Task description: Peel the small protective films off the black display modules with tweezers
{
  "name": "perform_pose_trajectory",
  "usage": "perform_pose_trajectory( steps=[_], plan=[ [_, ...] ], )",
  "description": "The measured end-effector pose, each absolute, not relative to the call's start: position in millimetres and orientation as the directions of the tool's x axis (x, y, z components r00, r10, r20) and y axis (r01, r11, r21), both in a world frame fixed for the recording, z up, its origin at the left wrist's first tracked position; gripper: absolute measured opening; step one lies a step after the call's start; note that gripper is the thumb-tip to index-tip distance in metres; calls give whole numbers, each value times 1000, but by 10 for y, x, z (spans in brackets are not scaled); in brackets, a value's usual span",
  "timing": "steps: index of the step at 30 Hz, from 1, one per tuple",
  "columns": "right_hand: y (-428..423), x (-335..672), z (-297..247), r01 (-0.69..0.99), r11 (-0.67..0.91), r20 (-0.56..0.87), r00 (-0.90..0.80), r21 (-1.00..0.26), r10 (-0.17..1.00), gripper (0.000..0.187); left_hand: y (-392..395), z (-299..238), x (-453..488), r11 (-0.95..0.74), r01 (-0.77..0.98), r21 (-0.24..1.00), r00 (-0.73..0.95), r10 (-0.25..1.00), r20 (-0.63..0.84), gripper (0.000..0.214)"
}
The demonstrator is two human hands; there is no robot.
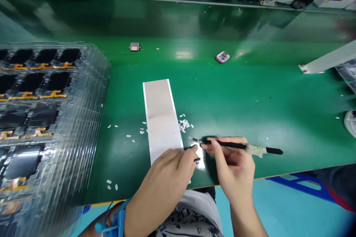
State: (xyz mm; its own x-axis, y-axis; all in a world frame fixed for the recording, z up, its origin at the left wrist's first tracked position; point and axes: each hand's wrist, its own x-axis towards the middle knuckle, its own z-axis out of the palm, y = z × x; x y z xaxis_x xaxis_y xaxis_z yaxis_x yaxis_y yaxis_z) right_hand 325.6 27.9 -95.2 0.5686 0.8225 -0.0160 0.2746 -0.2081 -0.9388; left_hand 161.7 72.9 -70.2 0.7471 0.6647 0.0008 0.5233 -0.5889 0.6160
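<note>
Head view: we see the right hand [232,168] pinching a black pen-like tool [236,145], and the left hand [167,170] closed on a small black piece [197,160], both over a white strip [162,122] on the table [250,100]. A slipped tip could scatter the white flecks [183,124].

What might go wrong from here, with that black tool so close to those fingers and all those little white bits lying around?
The black tool in the right hand sits right by the small black piece pinched in the left hand, so a slip might jab fingers or drop the piece. Loose white scraps on the green mat might also stray onto the nearby tray of dark panels.
</note>
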Motion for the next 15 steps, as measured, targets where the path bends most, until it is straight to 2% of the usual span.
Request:
perform_pose_trajectory(
  steps=[8,15],
  plan=[
    [318,3211,-954,159,-143,-19,604,-977,797,6,720,-728,1607,-648,521,555,768,640,27,35],
    [327,3208,-948,173,-161,-22,614,-972,789,5,720,-731,1603,-649,511,564,766,641,44,35]
  ],
)
